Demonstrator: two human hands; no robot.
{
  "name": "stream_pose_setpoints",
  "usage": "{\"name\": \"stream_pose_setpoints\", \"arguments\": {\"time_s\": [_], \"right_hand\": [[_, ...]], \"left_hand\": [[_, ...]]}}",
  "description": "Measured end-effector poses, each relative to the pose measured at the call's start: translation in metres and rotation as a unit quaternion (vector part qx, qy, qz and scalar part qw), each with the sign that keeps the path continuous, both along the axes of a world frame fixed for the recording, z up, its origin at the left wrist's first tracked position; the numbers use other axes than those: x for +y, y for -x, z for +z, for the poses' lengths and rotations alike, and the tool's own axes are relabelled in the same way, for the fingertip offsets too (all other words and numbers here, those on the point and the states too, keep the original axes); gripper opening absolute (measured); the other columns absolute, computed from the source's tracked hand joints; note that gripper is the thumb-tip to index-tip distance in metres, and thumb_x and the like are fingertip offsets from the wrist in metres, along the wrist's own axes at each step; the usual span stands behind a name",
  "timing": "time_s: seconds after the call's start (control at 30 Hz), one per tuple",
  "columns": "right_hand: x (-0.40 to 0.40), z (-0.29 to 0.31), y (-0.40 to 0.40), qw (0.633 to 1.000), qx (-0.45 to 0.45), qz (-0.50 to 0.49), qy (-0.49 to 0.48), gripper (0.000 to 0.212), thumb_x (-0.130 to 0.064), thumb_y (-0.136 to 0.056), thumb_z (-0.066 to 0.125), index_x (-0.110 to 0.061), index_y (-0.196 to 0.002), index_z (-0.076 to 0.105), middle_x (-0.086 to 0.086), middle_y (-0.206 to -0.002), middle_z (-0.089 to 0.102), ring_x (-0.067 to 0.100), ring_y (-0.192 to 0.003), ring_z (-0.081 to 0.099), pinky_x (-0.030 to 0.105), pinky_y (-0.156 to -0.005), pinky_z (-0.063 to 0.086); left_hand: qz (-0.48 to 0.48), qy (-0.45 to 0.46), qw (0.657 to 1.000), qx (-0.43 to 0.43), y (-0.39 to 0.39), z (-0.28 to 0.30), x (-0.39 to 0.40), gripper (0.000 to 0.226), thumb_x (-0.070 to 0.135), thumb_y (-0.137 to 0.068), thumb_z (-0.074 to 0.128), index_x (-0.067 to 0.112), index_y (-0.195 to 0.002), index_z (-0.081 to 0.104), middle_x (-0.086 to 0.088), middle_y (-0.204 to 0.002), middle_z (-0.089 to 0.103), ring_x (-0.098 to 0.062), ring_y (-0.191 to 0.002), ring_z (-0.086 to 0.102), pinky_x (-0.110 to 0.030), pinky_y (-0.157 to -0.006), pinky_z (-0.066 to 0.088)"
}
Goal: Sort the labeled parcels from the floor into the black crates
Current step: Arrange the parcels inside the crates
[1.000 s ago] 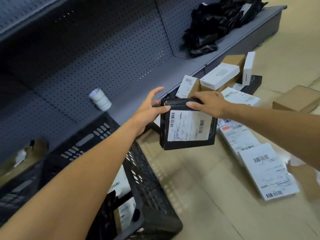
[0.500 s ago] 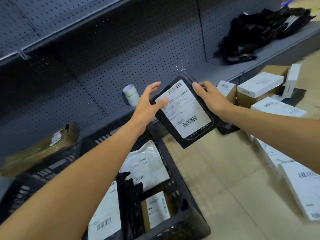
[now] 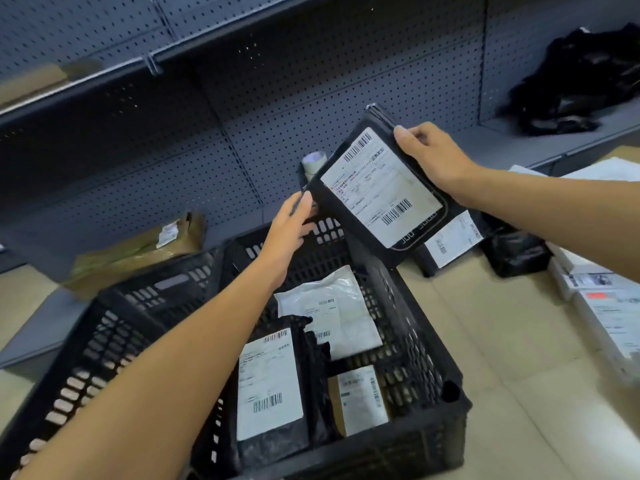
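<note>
A flat black parcel with a white barcode label hangs tilted above the far right corner of a black crate. My right hand grips its upper right edge. My left hand touches its lower left corner with straight fingers. Inside the crate lie a white bag parcel, a black parcel with a large label and a small brown labeled box. A second black crate stands to the left, its contents hidden by my left arm.
Grey pegboard shelving rises behind the crates. A brown parcel and a tape roll sit on its low shelf, black bags at the far right. More labeled parcels lie on the floor at right.
The held parcel has moved left and over the crate, tilted further. The view has swung down and left, so the crate's contents now show.
</note>
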State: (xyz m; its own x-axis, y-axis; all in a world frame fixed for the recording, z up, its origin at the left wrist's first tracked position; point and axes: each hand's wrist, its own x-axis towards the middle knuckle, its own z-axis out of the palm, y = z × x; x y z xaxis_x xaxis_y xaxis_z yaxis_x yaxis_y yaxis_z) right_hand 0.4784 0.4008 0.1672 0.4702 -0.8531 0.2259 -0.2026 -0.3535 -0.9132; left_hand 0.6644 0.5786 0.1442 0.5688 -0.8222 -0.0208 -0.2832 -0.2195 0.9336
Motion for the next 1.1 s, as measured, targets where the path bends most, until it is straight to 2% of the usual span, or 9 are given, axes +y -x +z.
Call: {"name": "stream_pose_setpoints", "arguments": {"time_s": [0.23,0.3,0.4,0.53,0.63,0.73,0.87,0.93,1.1], "right_hand": [[0.03,0.019,-0.035,0.998,-0.058,0.005,-0.009,0.05,-0.058,-0.097,0.04,-0.015,-0.12,0.053,-0.006,-0.112,0.056,0.011,-0.101,0.051,0.019,-0.073,0.037],[0.04,0.014,-0.047,0.997,-0.068,0.014,-0.04,0.051,-0.06,-0.096,0.04,-0.016,-0.117,0.054,-0.004,-0.113,0.059,0.013,-0.104,0.054,0.023,-0.08,0.042],[0.052,0.0,-0.065,0.991,-0.085,0.03,-0.103,0.057,-0.067,-0.092,0.04,-0.018,-0.116,0.054,0.0,-0.12,0.059,0.019,-0.113,0.055,0.039,-0.101,0.043],[0.072,-0.02,-0.086,0.983,-0.076,0.048,-0.16,0.06,-0.07,-0.091,0.038,-0.018,-0.117,0.055,-0.002,-0.122,0.059,0.019,-0.115,0.054,0.038,-0.105,0.039],[0.088,-0.032,-0.104,0.978,-0.056,0.072,-0.189,0.065,-0.07,-0.092,0.035,-0.02,-0.129,0.051,-0.006,-0.133,0.054,0.018,-0.123,0.048,0.038,-0.111,0.033],[0.106,-0.04,-0.125,0.975,-0.041,0.099,-0.197,0.066,-0.065,-0.096,0.031,-0.019,-0.142,0.043,-0.01,-0.134,0.047,0.011,-0.121,0.041,0.03,-0.105,0.028],[0.133,-0.045,-0.158,0.975,0.004,0.127,-0.181,0.069,-0.064,-0.098,0.023,-0.019,-0.147,0.039,-0.004,-0.149,0.042,0.02,-0.136,0.037,0.031,-0.107,0.026],[0.145,-0.044,-0.174,0.975,0.019,0.144,-0.168,0.065,-0.058,-0.101,0.022,-0.015,-0.149,0.035,-0.001,-0.151,0.039,0.019,-0.137,0.035,0.028,-0.1,0.025],[0.18,-0.051,-0.209,0.969,0.01,0.191,-0.155,0.05,-0.047,-0.104,0.03,-0.017,-0.142,0.039,-0.001,-0.138,0.048,0.012,-0.113,0.043,0.028,-0.092,0.032]], "left_hand": [[-0.002,0.038,0.999,0.036,-0.015,0.002,0.013,0.05,0.059,-0.098,0.044,0.035,-0.142,0.045,0.018,-0.128,0.06,-0.001,-0.106,0.065,-0.033,-0.104,0.041],[0.008,0.055,0.997,0.046,-0.018,0.004,0.018,0.05,0.055,-0.099,0.048,0.033,-0.143,0.043,0.021,-0.125,0.061,0.004,-0.097,0.068,-0.031,-0.102,0.044],[0.029,0.073,0.996,0.039,-0.035,0.004,0.033,0.061,0.049,-0.097,0.056,0.027,-0.151,0.036,0.015,-0.13,0.062,-0.01,-0.112,0.066,-0.039,-0.104,0.05],[0.049,0.07,0.996,0.023,-0.058,0.004,0.06,0.06,0.047,-0.096,0.058,0.024,-0.149,0.039,0.009,-0.13,0.064,-0.014,-0.116,0.064,-0.039,-0.1,0.053],[0.069,0.067,0.995,0.027,-0.073,0.003,0.08,0.053,0.046,-0.097,0.057,0.024,-0.143,0.045,0.014,-0.117,0.07,-0.01,-0.106,0.069,-0.026,-0.079,0.058],[0.089,0.065,0.993,0.029,-0.089,0.002,0.103,0.049,0.046,-0.097,0.057,0.025,-0.141,0.048,0.014,-0.122,0.068,-0.001,-0.1,0.069,-0.019,-0.068,0.055],[0.124,0.061,0.99,0.033,-0.117,-0.003,0.135,0.05,0.05,-0.095,0.057,0.027,-0.139,0.052,0.011,-0.129,0.065,-0.01,-0.114,0.065,-0.033,-0.088,0.054],[0.141,0.062,0.988,0.03,-0.129,-0.004,0.151,0.047,0.051,-0.096,0.056,0.028,-0.137,0.054,0.011,-0.126,0.067,-0.012,-0.113,0.065,-0.034,-0.089,0.054],[0.193,0.081,0.977,0.039,-0.157,-0.012,0.189,0.039,0.047,-0.097,0.057,0.024,-0.128,0.063,0.01,-0.117,0.072,-0.012,-0.107,0.068,-0.03,-0.086,0.053]]}}
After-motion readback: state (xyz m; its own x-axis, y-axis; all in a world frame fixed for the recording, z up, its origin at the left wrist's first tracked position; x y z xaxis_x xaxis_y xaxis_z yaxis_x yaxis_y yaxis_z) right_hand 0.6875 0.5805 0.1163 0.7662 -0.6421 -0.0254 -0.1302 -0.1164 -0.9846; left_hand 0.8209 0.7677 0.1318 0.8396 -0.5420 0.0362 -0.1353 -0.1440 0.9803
